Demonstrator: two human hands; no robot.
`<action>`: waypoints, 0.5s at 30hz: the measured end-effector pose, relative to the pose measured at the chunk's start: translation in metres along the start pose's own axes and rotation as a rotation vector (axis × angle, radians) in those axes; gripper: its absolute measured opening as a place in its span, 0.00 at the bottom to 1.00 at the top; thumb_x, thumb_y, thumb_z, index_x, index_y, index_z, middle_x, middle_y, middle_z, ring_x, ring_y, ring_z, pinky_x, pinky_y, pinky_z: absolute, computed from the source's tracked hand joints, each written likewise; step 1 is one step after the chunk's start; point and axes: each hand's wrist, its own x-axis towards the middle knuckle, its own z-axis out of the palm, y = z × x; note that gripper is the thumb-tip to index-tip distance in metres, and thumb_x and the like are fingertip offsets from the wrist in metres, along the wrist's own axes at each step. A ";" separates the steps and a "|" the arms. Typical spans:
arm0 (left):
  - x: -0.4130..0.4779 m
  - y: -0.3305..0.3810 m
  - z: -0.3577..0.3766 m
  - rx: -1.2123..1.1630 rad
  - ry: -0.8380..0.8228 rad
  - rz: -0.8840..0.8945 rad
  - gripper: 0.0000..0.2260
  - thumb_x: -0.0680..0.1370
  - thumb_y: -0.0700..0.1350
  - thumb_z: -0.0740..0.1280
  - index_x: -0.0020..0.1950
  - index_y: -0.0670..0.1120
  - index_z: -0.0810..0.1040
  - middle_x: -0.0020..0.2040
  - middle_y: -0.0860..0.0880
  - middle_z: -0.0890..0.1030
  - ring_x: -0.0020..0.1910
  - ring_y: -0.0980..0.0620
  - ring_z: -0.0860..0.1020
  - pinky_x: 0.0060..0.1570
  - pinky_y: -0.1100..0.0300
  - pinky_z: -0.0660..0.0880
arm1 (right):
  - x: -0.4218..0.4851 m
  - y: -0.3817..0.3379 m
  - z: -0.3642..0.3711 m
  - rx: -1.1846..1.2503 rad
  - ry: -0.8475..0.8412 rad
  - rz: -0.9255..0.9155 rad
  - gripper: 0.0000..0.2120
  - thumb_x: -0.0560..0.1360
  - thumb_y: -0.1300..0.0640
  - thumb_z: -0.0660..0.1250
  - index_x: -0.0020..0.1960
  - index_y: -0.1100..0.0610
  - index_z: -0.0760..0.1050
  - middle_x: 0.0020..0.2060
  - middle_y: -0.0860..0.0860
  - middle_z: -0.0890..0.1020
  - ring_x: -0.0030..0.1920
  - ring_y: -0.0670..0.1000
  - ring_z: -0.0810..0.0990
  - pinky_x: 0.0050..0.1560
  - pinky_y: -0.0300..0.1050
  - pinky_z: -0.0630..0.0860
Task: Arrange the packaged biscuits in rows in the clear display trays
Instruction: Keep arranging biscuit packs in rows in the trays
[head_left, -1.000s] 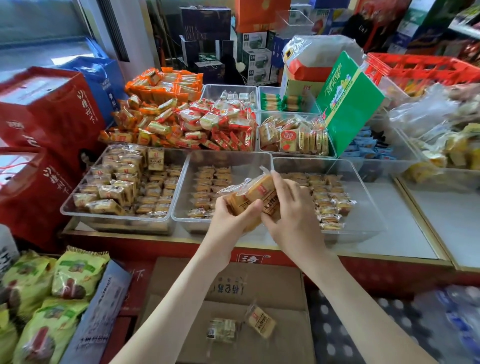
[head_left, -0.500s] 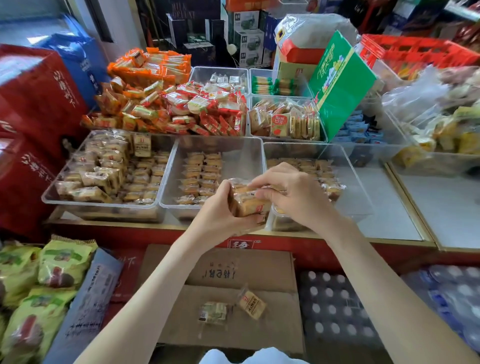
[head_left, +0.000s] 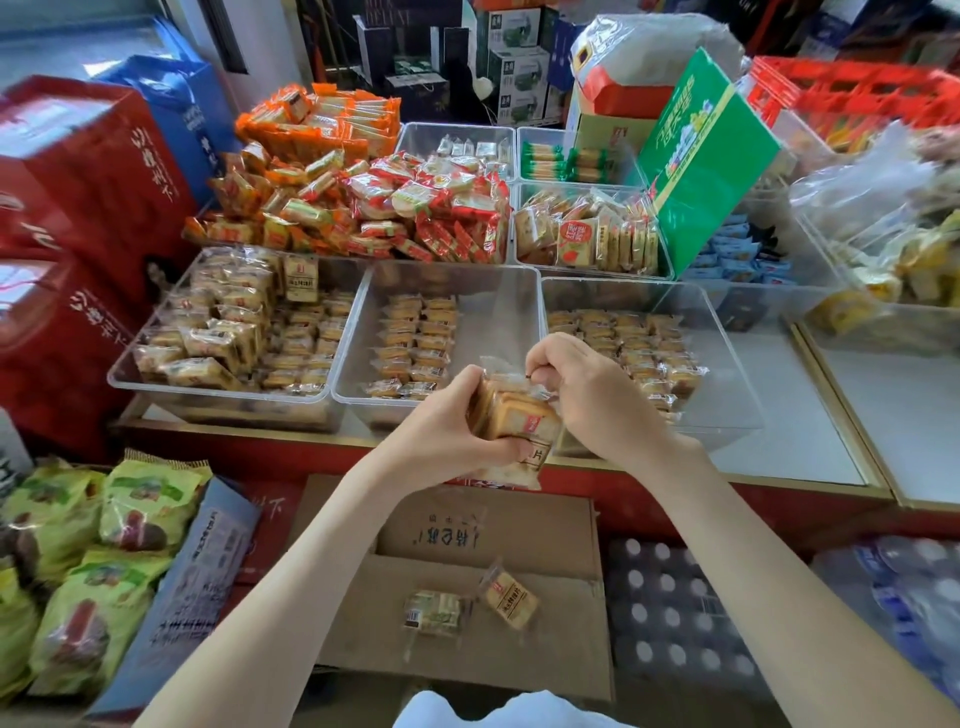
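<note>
Both hands have drawn the biscuit packets back to the counter's front edge, before the middle tray. My left hand curls round them; my right hand pinches the top wrapper. Loosely stacked, some could slip onto the cardboard box below.

Left hand grips biscuit bundle from its left and underside, fingers curled round it. Right hand pinches the bundle's clear wrapper at the top.

Just beyond the left hand: middle tray, two columns of packs at its left, bare floor at its right. Beyond the right hand: right tray, packs in rows. Well left of the left hand: left tray, packs heaped.

Below both hands: cardboard box, two loose packs lying on it.
</note>
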 end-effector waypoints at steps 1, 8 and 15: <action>0.000 0.000 -0.002 -0.060 -0.041 -0.030 0.19 0.71 0.46 0.76 0.55 0.48 0.70 0.51 0.51 0.81 0.49 0.53 0.82 0.47 0.51 0.82 | 0.001 -0.003 -0.002 0.053 -0.039 0.064 0.06 0.78 0.69 0.61 0.46 0.59 0.72 0.41 0.48 0.75 0.40 0.48 0.76 0.40 0.36 0.75; 0.003 -0.010 0.003 -0.496 0.014 -0.229 0.16 0.73 0.47 0.74 0.58 0.47 0.76 0.52 0.47 0.84 0.49 0.51 0.84 0.49 0.54 0.81 | 0.005 0.003 -0.006 0.366 0.008 0.399 0.03 0.79 0.56 0.64 0.49 0.54 0.74 0.38 0.45 0.78 0.38 0.37 0.76 0.41 0.29 0.73; 0.018 -0.003 0.013 -0.961 0.248 -0.314 0.12 0.75 0.51 0.71 0.55 0.48 0.78 0.47 0.48 0.86 0.49 0.49 0.84 0.50 0.55 0.80 | -0.018 -0.015 0.021 1.033 -0.061 0.835 0.17 0.72 0.52 0.70 0.57 0.59 0.72 0.41 0.55 0.81 0.39 0.52 0.80 0.39 0.44 0.77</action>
